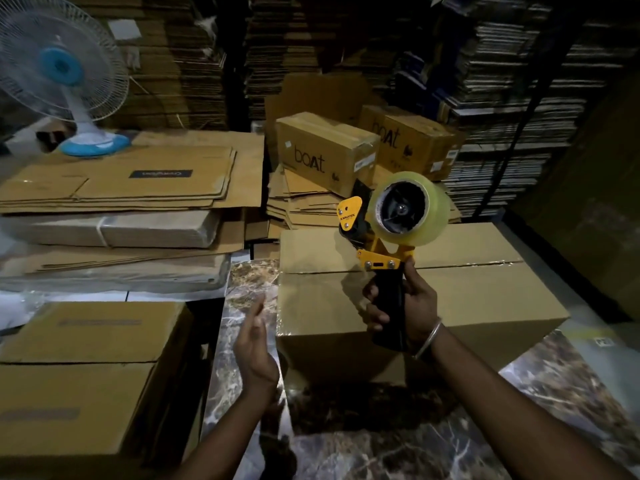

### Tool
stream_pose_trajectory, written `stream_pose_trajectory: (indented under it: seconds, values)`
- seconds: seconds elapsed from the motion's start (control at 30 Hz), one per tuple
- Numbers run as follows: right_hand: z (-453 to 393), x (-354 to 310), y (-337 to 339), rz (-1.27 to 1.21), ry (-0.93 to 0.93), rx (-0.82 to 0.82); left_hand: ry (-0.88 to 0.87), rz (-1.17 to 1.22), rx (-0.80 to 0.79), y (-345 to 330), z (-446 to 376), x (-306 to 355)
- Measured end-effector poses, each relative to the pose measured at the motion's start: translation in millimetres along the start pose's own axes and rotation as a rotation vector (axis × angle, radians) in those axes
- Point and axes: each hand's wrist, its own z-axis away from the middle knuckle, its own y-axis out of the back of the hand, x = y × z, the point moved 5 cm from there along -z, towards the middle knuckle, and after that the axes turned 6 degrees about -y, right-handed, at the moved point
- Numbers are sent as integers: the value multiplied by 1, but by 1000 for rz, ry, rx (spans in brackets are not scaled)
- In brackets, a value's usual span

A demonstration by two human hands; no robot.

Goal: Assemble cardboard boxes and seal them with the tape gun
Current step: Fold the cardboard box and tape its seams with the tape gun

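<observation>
- Marbled tabletop [398,455]: carries the assembled cardboard box [450,299], flaps folded shut, top seam apparently already taped.
- Tape gun [388,244]: raised above the box, not touching it.
- Right hand [408,306]: grip curled round the gun's handle.
- Left hand [254,351]: grip spread, just beside the box; the next move probably calls for clearing this box aside.

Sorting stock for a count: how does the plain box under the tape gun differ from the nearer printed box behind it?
The plain box bears no print; the printed box reads "boat". The plain box stands on the marble floor; the printed box rests on flat cardboard. The printed box carries white labels; the plain box shows none. Both are brown, closed, taped.
</observation>
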Motion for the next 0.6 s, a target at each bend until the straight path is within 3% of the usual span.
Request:
stream_pose_trajectory:
  seconds: [0.07,0.17,0.23,0.33,0.4,0.6]
  values:
    - [5,-4,2,20,-1,-17,-150,-80,54,-6,-8,30]
    - [14,-11,4,26,2,-20,-111,5,-76,-42,-21,67]
    - [19,-19,5,17,17,-17,41,42,-224,-77,-26,74]
    - [27,-33,7,19,17,-50,526,215,-356,-130,-19,65]
    - [32,-43,12,21,3,-91,744,321,-408,-159,-8,63]
    - [52,-78,47,31,-23,-123,831,477,-453,-232,2,64]
